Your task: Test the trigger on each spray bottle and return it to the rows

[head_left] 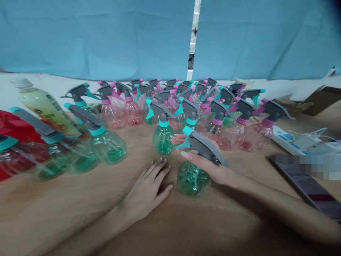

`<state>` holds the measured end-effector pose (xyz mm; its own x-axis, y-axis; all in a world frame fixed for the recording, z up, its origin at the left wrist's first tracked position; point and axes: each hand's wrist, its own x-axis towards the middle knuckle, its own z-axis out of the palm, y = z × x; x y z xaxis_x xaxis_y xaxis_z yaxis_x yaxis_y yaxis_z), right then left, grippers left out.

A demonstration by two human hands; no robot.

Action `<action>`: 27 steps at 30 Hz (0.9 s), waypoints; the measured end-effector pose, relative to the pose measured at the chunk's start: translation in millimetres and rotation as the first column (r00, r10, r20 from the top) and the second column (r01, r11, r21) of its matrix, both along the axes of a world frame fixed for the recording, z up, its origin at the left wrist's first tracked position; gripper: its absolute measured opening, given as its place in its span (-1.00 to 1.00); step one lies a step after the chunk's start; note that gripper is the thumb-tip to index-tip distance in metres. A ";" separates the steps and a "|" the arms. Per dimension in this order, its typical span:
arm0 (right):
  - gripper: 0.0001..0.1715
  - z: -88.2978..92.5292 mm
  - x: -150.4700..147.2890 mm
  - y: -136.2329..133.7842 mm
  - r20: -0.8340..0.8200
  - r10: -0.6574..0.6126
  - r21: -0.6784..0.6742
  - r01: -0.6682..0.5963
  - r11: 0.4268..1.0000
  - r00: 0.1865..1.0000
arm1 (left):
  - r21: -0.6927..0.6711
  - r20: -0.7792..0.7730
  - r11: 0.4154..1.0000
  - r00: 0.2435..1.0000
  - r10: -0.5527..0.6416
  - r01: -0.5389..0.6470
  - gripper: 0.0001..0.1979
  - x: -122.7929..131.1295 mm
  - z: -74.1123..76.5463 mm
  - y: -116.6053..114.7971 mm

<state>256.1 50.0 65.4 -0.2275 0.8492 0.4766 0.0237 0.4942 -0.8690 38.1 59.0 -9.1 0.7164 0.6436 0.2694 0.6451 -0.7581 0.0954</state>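
My right hand (210, 165) is wrapped round the neck of a green spray bottle (190, 181) with a grey head and turquoise nozzle. Its clear green body shows beneath the fingers, close to the table surface; whether it touches cannot be told. To its left, my left hand (147, 192) lies palm down on the wooden table (106, 213), fingers stretched out, holding nothing. Just beyond the left fingertips stands another green spray bottle (163, 140). Pink spray bottles (255, 137) and more green ones crowd together behind the right hand.
Several green spray bottles (109, 147) stand at the left, beside a yellowish drink bottle (48, 106) and something red (18, 124). A phone-like dark device (306, 188) and a white power strip (286, 140) lie at the right. A blue cloth (106, 39) hangs behind.
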 end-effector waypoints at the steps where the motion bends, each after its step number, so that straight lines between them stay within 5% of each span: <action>1: -0.69 0.1 0.1 0.3 0.000 0.005 -0.005 -0.005 1.000 1.000 | 0.002 0.000 1.000 1.000 0.001 -0.001 -0.52 0.1 0.1 -0.1; 27: -0.72 -4.6 5.6 2.3 0.061 0.095 -0.079 -0.090 0.993 0.994 | -0.011 0.014 1.000 1.000 0.005 -0.005 -0.52 0.0 -1.5 -0.4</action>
<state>261.7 52.3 60.8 -0.3350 0.8563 0.3931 0.0386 0.4293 -0.9023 38.1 58.6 -10.7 0.7095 0.6500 0.2722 0.6475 -0.7538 0.1122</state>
